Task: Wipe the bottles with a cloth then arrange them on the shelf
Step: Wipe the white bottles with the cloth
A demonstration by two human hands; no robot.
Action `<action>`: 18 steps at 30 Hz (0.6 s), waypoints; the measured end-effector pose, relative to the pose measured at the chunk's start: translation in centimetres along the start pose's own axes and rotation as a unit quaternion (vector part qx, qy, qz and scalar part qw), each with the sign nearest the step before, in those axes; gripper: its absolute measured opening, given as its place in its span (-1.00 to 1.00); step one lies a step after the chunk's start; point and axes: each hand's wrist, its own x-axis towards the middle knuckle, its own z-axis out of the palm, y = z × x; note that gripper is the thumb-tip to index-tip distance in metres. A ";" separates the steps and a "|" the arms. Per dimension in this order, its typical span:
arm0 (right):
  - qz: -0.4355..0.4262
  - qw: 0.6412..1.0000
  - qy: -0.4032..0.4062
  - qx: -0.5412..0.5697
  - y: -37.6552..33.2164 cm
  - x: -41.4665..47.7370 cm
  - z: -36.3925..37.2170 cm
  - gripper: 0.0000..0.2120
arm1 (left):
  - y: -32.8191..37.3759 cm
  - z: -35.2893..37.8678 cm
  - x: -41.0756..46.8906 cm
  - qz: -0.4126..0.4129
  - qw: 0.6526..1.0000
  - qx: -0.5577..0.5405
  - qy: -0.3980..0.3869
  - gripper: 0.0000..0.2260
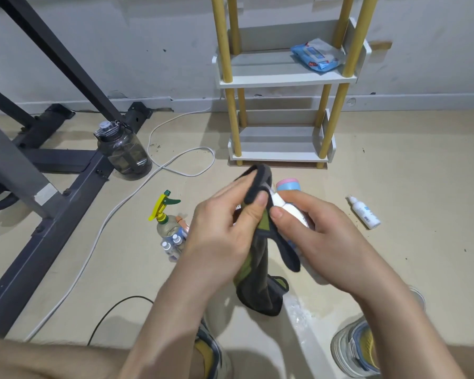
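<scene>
Currently: left hand (222,231) pinches a soft dark-grey cloth (257,269), olive-trimmed, against a smooth, rounded white bottle (292,213) gripped by right hand (323,236); cloth hangs limp.

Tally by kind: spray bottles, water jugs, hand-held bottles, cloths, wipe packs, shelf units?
Spray bottle: 1
Water jug: 1
Held white bottle: 1
Cloth: 1
Wipe pack: 1
Shelf unit: 1
Total: 6

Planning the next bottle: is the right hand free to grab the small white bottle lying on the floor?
Probably not yet: the right hand grips a white bottle against the cloth that the left hand holds. Nothing lies between it and the small bottle, though.
</scene>
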 end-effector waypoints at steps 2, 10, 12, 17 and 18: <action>0.057 0.990 -0.044 0.119 0.1 -0.2 -0.1 -0.65 | -0.1 0.2 0.1 0.026 0.998 0.038 0.035 -0.77; 0.083 0.996 0.035 0.026 -0.6 -0.8 3.3 -0.79 | -1.1 0.8 0.8 -0.088 0.973 -0.078 0.200 -0.76; 0.033 0.967 0.039 -0.249 -0.6 -1.0 3.6 -0.80 | -1.3 0.2 0.8 -0.114 0.981 -0.067 0.141 -0.83; -0.035 0.896 0.052 -0.439 0.8 -0.9 3.5 -0.62 | -2.8 -1.6 1.6 -0.163 0.967 0.173 -0.091 -0.82; -0.043 0.898 0.053 -0.434 1.0 -0.8 3.4 -0.60 | -2.9 -1.7 1.7 -0.176 0.959 0.184 -0.127 -0.75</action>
